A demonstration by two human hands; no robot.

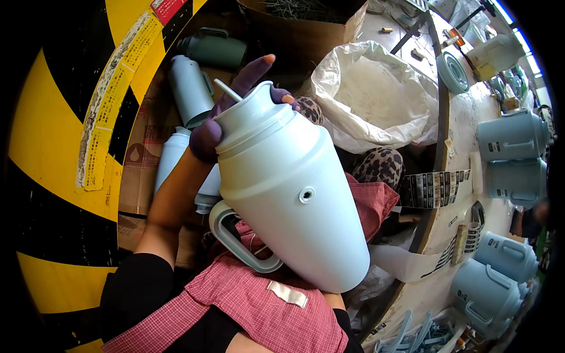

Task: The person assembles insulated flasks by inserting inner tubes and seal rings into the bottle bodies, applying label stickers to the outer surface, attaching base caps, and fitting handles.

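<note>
A large pale blue thermos jug (288,188) fills the middle of the view, held tilted above the person's lap, its mouth pointing up and to the left and its base toward the lower right. A grey-trimmed loop handle (238,241) sticks out on its lower left side, and a small round hole shows on its body. The left hand (229,112), in a purple glove, wraps around the neck of the jug from behind: the thumb presses the near side of the rim while the fingers curl over the far side, one finger stretched straight out past the mouth. A thin white rod (226,89) lies across the rim beside that hand. The right hand is hidden behind the jug's base, so its fingers cannot be made out. A red checked apron (247,300) covers the lap beneath. To the left, more jugs (191,88) in pale blue and dark green lie in a cardboard box. A white plastic sack (376,94) sits behind the jug. To the right, a curved workbench (465,147) carries further blue jug bodies (512,153).
</note>
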